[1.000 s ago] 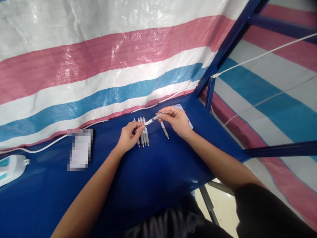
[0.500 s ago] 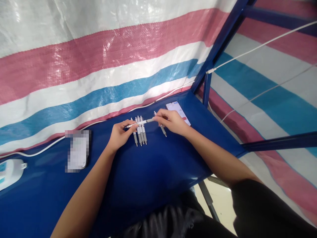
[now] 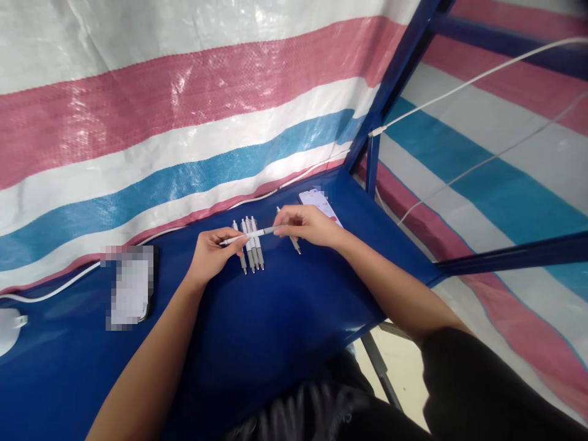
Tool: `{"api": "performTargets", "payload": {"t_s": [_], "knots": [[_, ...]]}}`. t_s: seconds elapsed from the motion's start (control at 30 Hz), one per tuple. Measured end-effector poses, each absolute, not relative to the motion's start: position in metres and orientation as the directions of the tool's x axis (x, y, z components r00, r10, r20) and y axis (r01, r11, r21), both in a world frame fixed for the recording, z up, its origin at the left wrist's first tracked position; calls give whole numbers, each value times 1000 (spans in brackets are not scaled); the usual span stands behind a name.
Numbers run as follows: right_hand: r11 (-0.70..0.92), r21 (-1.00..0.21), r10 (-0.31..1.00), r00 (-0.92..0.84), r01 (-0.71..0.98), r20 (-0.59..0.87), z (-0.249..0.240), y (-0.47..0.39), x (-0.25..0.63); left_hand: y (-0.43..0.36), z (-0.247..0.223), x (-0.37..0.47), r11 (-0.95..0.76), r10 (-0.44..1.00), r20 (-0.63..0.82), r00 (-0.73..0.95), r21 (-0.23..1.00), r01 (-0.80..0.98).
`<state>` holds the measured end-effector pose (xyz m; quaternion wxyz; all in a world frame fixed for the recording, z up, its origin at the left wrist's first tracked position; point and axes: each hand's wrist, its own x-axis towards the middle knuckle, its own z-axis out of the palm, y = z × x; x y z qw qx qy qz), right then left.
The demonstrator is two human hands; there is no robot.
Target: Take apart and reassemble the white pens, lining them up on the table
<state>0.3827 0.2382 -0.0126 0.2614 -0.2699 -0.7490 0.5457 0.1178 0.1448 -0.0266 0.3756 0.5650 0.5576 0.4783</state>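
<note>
The right hand [image 3: 305, 225] hides one end of the held pen [image 3: 256, 234], the middle of a lying pen [image 3: 295, 244] and part of the right phone [image 3: 316, 201]. Blocks blur the left phone [image 3: 133, 288]; the left edge cuts off a white object [image 3: 8, 332].

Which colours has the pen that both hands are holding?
The pen is white and grey, clearest in the head view.

From here the table [image 3: 285, 324] looks smooth and glossy, the pens [image 3: 255, 251] on it plastic, the sheeting [image 3: 193, 116] behind it shiny woven plastic.
</note>
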Motion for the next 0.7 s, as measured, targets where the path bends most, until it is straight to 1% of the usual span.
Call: {"api": "performTargets", "payload": {"t_s": [0.07, 0.13, 0.27, 0.33, 0.4, 0.5, 0.57, 0.63, 0.67, 0.7], "knots": [[211, -966, 684, -729, 149, 37, -13, 237, 382, 145, -28, 118, -77, 990, 107, -97, 960, 270], [215, -960, 705, -709, 180, 25, -14, 235, 381, 146, -30, 117, -65, 987, 101, -125, 962, 263], [315, -939, 704, -698, 139, 132, -13, 231, 379, 147, -33, 116, -65, 982, 105, -155, 968, 244], [341, -929, 693, -707, 145, 144, -13, 228, 377, 148, -34, 115, -75, 982, 110, -155, 973, 221], [336, -927, 686, -717, 166, 120, -13, 225, 375, 148, -34, 113, -83, 983, 114, -147, 976, 202], [278, -942, 665, -745, 189, 47, -10, 223, 374, 149, -31, 112, -100, 984, 126, -125, 974, 202], [244, -950, 589, -808, 194, -13, -7, 225, 377, 149, -28, 113, -115, 986, 135, -102, 976, 184], [251, -950, 449, -892, 186, -56, -4, 227, 381, 149, -22, 118, -106, 992, 116, -51, 982, 159], [260, -950, 396, -916, 174, -59, -3, 228, 382, 148, -19, 121, -90, 996, 93, -11, 984, 156], [261, -952, 374, -926, 158, -52, -3, 229, 383, 147, -15, 125, -70, 997, 65, 37, 984, 164]]}}
